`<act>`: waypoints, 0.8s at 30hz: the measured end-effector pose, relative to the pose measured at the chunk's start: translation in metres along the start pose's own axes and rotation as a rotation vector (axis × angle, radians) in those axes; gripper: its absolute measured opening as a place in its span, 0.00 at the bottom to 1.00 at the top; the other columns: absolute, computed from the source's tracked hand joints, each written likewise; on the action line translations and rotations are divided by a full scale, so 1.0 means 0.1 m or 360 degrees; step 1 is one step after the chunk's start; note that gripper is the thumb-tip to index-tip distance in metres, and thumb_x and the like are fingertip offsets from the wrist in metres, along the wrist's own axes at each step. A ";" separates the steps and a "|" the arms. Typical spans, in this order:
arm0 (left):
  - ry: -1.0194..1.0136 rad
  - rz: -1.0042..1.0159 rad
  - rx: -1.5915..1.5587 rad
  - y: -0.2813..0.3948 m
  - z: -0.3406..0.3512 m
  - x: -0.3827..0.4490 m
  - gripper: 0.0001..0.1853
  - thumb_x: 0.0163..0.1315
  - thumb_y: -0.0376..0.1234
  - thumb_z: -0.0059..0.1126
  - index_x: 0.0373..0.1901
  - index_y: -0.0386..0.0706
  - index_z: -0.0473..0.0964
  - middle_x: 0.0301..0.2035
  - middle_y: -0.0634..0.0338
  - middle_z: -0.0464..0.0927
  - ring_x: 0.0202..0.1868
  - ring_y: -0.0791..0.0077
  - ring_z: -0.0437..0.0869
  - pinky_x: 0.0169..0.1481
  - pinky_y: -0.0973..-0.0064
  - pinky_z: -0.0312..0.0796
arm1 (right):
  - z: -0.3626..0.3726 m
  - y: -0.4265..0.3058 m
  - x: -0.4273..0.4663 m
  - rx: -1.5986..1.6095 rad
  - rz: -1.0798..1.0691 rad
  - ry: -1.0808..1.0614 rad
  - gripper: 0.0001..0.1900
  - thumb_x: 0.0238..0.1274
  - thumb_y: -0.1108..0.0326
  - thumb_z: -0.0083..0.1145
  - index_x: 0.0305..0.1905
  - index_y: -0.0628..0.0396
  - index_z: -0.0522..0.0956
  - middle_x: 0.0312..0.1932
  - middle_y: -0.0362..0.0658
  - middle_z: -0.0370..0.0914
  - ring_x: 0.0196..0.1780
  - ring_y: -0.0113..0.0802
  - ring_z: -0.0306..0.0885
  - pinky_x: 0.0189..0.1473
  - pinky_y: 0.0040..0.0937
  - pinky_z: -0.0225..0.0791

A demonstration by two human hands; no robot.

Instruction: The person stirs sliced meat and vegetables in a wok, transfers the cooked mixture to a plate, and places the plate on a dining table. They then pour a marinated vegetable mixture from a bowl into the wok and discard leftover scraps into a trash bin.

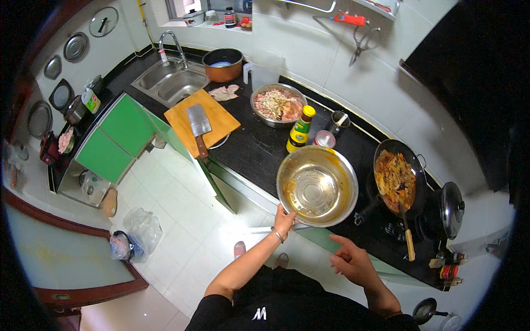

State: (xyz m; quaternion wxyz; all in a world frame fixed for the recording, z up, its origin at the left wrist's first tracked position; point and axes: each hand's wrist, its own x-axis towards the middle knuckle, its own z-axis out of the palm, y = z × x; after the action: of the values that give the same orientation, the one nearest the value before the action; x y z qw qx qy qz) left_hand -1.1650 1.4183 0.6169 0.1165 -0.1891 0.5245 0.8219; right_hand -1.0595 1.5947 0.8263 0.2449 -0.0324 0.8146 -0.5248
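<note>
My left hand (285, 220) grips the near rim of a steel basin (316, 186), whose inside is streaked with yellowish residue. My right hand (350, 258) is in the air to the right, just below the basin, with its fingers apart and nothing in them. Right of the basin a wok (421, 182) holds cooked chopped food (395, 178). A wooden-handled utensil (409, 244) leans out of it. Behind the basin stand a yellow-capped sauce bottle (299, 131) and a small red-rimmed jar (324, 140). Farther back is a steel bowl (278, 123) of minced meat with pale chopped bits on top.
A cleaver (198, 120) lies on a wooden cutting board (223, 120) that overhangs the counter's front edge. Beyond are a double sink (182, 85), an orange pot (223, 72) and a plastic jug (267, 68). A cabinet door (215, 188) stands ajar below. A lidded black pot (451, 211) is right of the wok.
</note>
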 end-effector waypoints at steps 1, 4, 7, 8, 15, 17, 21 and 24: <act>-0.0055 -0.0016 0.0058 0.05 -0.05 0.00 0.21 0.53 0.36 0.58 0.42 0.44 0.57 0.27 0.60 0.70 0.20 0.76 0.78 0.09 0.85 0.54 | 0.11 -0.02 0.07 0.0014 0.0007 -0.0019 0.25 0.56 0.69 0.54 0.59 0.56 0.62 0.24 0.41 0.73 0.25 0.23 0.72 0.28 0.22 0.67; -0.0148 -0.0143 0.0186 0.15 -0.33 -0.06 0.22 0.56 0.45 0.57 0.38 0.43 0.57 0.28 0.61 0.70 0.25 0.74 0.80 0.11 0.85 0.54 | 0.47 -0.22 0.35 -0.0002 0.0022 -0.0018 0.25 0.56 0.68 0.54 0.59 0.56 0.62 0.23 0.41 0.73 0.25 0.23 0.71 0.27 0.23 0.67; -0.0266 -0.0150 0.0127 0.42 -0.99 -0.17 0.19 0.58 0.44 0.54 0.38 0.43 0.58 0.29 0.60 0.72 0.25 0.74 0.80 0.11 0.84 0.53 | 0.93 -0.51 0.72 -0.0004 0.0037 0.0016 0.24 0.56 0.70 0.53 0.59 0.56 0.63 0.22 0.40 0.73 0.24 0.22 0.71 0.26 0.21 0.66; -0.0247 -0.0233 0.0122 0.59 -1.24 -0.22 0.15 0.60 0.41 0.51 0.38 0.43 0.59 0.32 0.58 0.74 0.26 0.74 0.80 0.14 0.84 0.56 | 1.11 -0.60 0.88 0.0013 0.0033 0.0013 0.24 0.56 0.71 0.53 0.59 0.57 0.63 0.22 0.39 0.73 0.24 0.21 0.71 0.25 0.20 0.65; 0.0257 -0.0233 -0.0034 1.34 -3.40 -0.48 0.08 0.59 0.36 0.49 0.37 0.46 0.63 0.31 0.57 0.75 0.27 0.74 0.77 0.18 0.84 0.59 | 2.66 -1.27 2.20 -0.0137 -0.0231 -0.0221 0.24 0.57 0.66 0.53 0.59 0.56 0.63 0.19 0.40 0.72 0.22 0.25 0.71 0.25 0.24 0.65; 0.0380 -0.0237 -0.0199 1.58 -3.76 -0.64 0.07 0.60 0.34 0.48 0.36 0.44 0.63 0.31 0.57 0.75 0.26 0.74 0.77 0.18 0.83 0.59 | 2.96 -1.49 2.50 -0.0203 -0.0259 -0.0298 0.24 0.57 0.65 0.52 0.58 0.56 0.63 0.19 0.40 0.72 0.21 0.27 0.71 0.25 0.25 0.65; 0.0533 -0.0145 -0.0295 1.67 -4.37 -0.62 0.06 0.59 0.34 0.48 0.35 0.45 0.64 0.30 0.54 0.76 0.27 0.70 0.78 0.19 0.82 0.62 | 3.38 -1.64 3.05 -0.0394 -0.0296 -0.0327 0.23 0.56 0.64 0.53 0.57 0.57 0.64 0.20 0.42 0.73 0.21 0.30 0.72 0.26 0.28 0.66; 0.0513 -0.0172 -0.0351 1.83 -4.60 -0.45 0.05 0.59 0.33 0.48 0.34 0.45 0.64 0.30 0.54 0.77 0.27 0.70 0.78 0.20 0.81 0.62 | 3.54 -1.62 3.44 -0.0477 -0.0269 -0.0251 0.23 0.55 0.64 0.54 0.56 0.57 0.65 0.21 0.44 0.74 0.22 0.33 0.73 0.27 0.31 0.66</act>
State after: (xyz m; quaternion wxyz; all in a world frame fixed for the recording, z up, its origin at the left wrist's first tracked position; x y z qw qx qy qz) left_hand -1.1086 0.9247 0.6119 0.0534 -0.3577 0.4323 0.8260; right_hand -1.2415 1.1185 0.7250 0.2555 -0.1779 0.8564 -0.4120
